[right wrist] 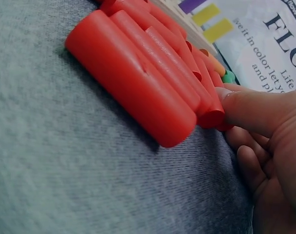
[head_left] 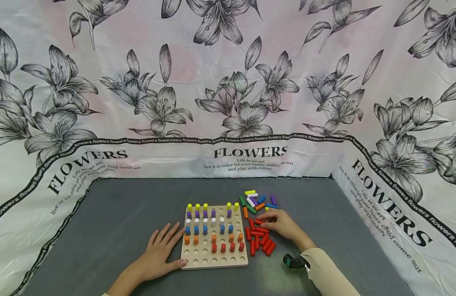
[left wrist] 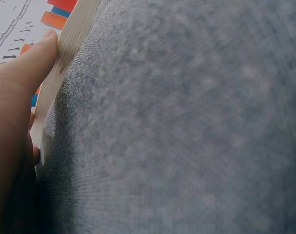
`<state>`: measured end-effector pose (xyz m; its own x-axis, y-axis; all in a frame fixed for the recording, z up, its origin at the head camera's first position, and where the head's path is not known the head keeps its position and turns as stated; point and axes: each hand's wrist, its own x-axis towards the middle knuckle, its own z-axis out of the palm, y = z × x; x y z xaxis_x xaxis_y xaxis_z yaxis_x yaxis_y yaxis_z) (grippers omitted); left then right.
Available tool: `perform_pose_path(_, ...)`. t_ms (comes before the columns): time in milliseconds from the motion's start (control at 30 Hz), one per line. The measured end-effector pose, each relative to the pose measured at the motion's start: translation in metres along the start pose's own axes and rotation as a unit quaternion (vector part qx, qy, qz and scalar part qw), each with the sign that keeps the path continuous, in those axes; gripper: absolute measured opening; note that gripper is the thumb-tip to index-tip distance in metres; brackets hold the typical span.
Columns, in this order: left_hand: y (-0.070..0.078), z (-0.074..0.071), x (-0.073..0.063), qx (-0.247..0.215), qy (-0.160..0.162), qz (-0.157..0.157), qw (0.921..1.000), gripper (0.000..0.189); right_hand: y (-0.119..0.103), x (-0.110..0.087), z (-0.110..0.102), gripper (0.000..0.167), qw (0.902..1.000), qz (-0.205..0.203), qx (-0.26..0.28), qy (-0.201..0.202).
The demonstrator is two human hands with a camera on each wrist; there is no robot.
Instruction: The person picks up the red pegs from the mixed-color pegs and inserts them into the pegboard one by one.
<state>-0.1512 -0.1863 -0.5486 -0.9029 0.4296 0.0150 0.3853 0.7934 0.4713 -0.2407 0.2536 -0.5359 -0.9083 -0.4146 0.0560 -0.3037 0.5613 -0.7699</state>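
A pale wooden pegboard (head_left: 214, 266) carries rows of yellow, purple, white, blue, orange and red pegs, with some holes bare between them. My left hand (head_left: 158, 251) lies with fingers spread along the board's left side, its thumb (left wrist: 38, 56) on the near left corner. To the right of the board is a heap of loose red pegs (head_left: 256, 242). At the heap's far end, my right hand (head_left: 281, 224) pinches a red peg (head_left: 258, 222) between thumb and fingers. Close up, the right wrist view shows the thumb (right wrist: 250, 107) against the pile's far side, partly hiding the fingertips.
Behind the red heap lie loose pegs in mixed colours, among them a green peg (head_left: 242, 201), an orange peg (head_left: 245, 213) and a yellow peg (head_left: 250, 192). Grey cloth (head_left: 139, 205) covers the table. A flower-printed curtain (head_left: 246, 164) encloses the back and sides.
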Motion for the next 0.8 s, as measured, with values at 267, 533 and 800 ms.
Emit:
perform_pose_path(267, 0.0014, -0.0004, 0.0000, 0.005, -0.001, 0.000, 1.0000, 0.085, 0.0003, -0.0010, 0.0042, 0.019, 0.9999, 0.003, -0.007, 0.015)
perform_pose_path(533, 0.0024, -0.0007, -0.0001, 0.009, -0.001, -0.002, 1.0000, 0.086, -0.0003, -0.0021, 0.0060, 0.017, 0.9995, 0.013, -0.013, 0.024)
perform_pose_path(800, 0.0036, -0.0018, -0.0016, 0.004, -0.001, -0.001, 1.0000, 0.086, -0.0030, -0.0033, 0.0078, 0.016, 0.9991, 0.020, -0.019, 0.034)
